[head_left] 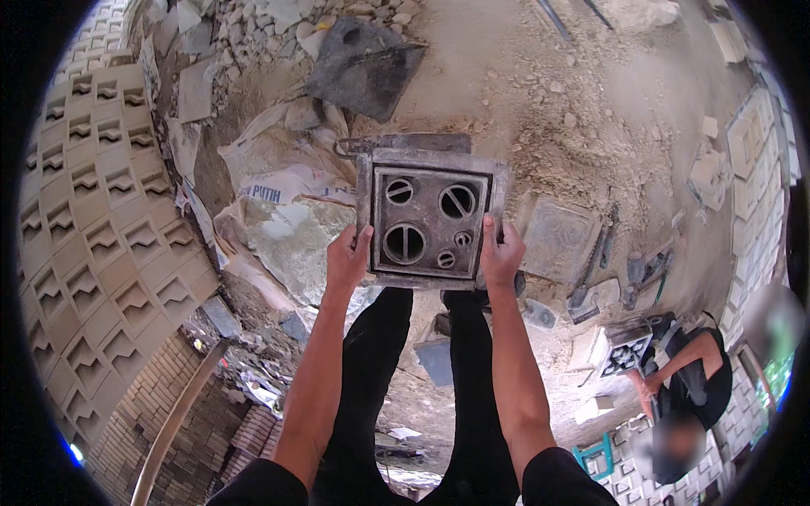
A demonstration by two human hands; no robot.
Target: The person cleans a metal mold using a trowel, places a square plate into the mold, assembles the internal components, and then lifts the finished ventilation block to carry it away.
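My left hand [348, 253] and my right hand [503, 249] grip a square metal mould [430, 221] by its two sides. Both thumbs lie on its upper rim, while the other fingers are mostly hidden behind the sides. Inside the raised frame is a dusty dark face with several round holes of different sizes, each crossed by a bar. A hinge-like metal loop [344, 149] and a flat bar [422, 142] show just beyond the far edge. The mould is held in front of my legs, above the dusty ground.
Stacked patterned concrete blocks [110, 228] line the left. A dark plate [363, 67] lies by rubble [261, 42], and a torn sack [287, 185] beside the mould. At right are a slab [561, 240], hand tools [595, 261] and a co-worker [709, 379] bent over another mould [624, 347].
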